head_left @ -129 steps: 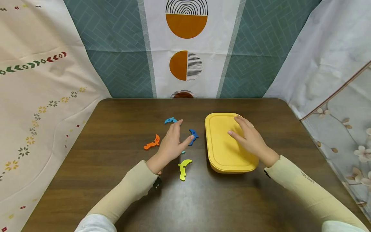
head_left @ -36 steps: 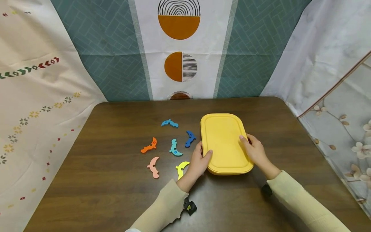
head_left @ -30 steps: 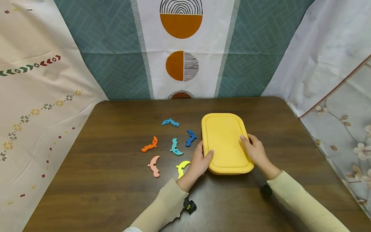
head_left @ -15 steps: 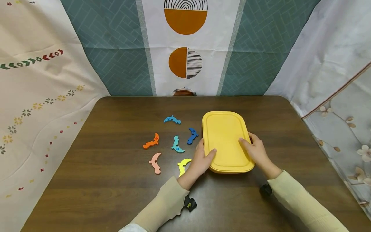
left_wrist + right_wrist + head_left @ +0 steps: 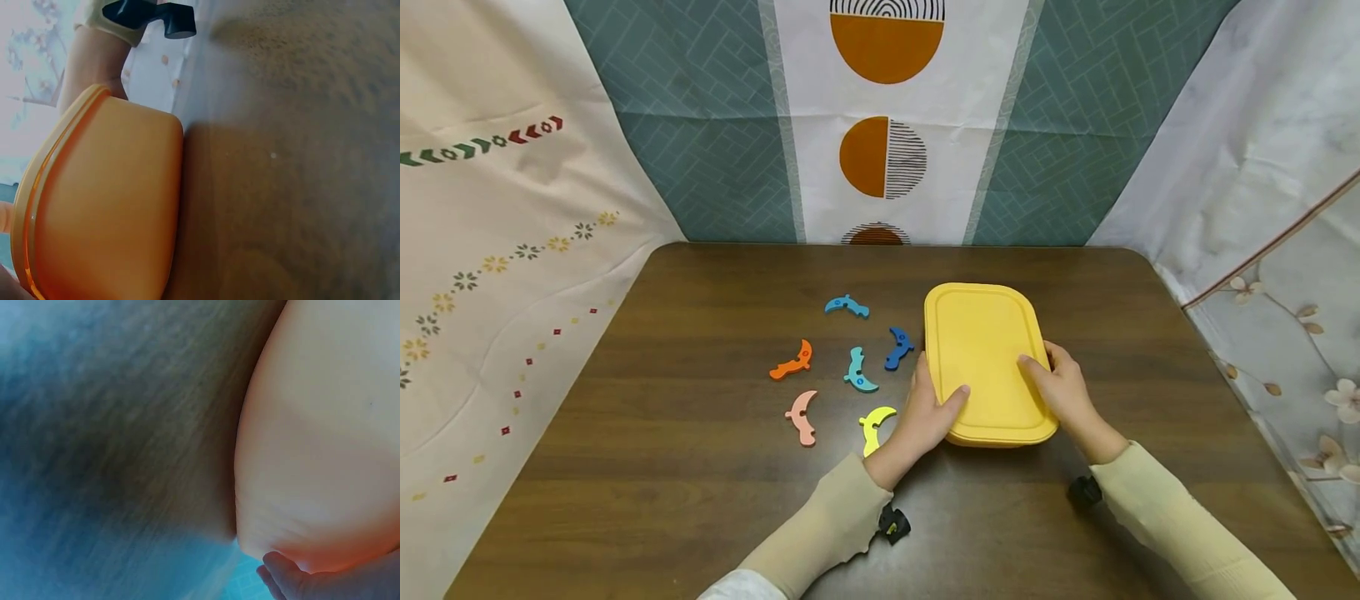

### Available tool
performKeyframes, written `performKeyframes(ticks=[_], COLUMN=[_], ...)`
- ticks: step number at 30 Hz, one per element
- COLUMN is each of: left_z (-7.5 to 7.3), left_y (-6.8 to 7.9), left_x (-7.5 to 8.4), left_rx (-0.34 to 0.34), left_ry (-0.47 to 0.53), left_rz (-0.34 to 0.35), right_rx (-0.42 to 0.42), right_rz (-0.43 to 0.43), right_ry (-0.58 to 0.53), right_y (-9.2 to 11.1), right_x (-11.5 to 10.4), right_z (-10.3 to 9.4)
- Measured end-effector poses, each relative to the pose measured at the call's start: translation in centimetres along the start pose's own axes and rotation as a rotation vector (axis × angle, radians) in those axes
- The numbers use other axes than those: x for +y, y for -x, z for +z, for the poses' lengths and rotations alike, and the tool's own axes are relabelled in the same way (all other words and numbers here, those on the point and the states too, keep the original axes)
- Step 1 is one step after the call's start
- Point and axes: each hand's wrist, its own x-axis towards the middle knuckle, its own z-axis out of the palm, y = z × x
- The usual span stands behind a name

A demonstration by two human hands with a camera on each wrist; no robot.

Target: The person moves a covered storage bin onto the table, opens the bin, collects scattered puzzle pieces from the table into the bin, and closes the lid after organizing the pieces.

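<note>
A yellow lidded box (image 5: 985, 358) stands on the table, its lid lying on top. My left hand (image 5: 922, 417) grips its near left side, thumb over the lid's edge and the other fingers down the wall. On the opposite side my right hand (image 5: 1063, 396) holds the box, thumb on the lid and fingers partly hidden beyond the rim. In the left wrist view, the box (image 5: 109, 200) shows its rounded end and lid rim close to the tabletop. The right wrist view has the box wall (image 5: 325, 437) filling the right, with fingertips (image 5: 284, 575) against it.
Left of the box lie several small flat crescent-shaped pieces: light blue (image 5: 847, 306), dark blue (image 5: 898, 348), orange (image 5: 792, 361), teal (image 5: 859, 371), pink (image 5: 802, 417) and yellow (image 5: 874, 427). The left wrist partly covers the yellow one. Patterned cloths hang around the wooden table (image 5: 647, 467).
Earlier the left hand hovered above the small pieces and the right hand over the lid; both now grip the box's sides. Lately the left thumb has slid slightly further onto the lid.
</note>
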Motion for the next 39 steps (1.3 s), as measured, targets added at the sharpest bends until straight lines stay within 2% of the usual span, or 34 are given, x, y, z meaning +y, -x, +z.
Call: performKeyframes(ticks=[8, 19, 39], left_z=[0.2, 0.3, -0.3], left_y=[0.0, 0.1, 0.2], left_x=[0.2, 0.2, 0.5], left_rx=[0.015, 0.053, 0.048], left_ry=[-0.002, 0.008, 0.023], left_rz=[0.005, 0.031, 0.071], right_rx=[0.018, 0.014, 0.019], right_rz=[-0.018, -0.011, -0.018], right_ry=[0.034, 0.009, 0.019], right_y=[0.1, 0.3, 0.7], right_x=[-0.3, -0.4, -1.8], right_z=[0.1, 0.2, 0.0])
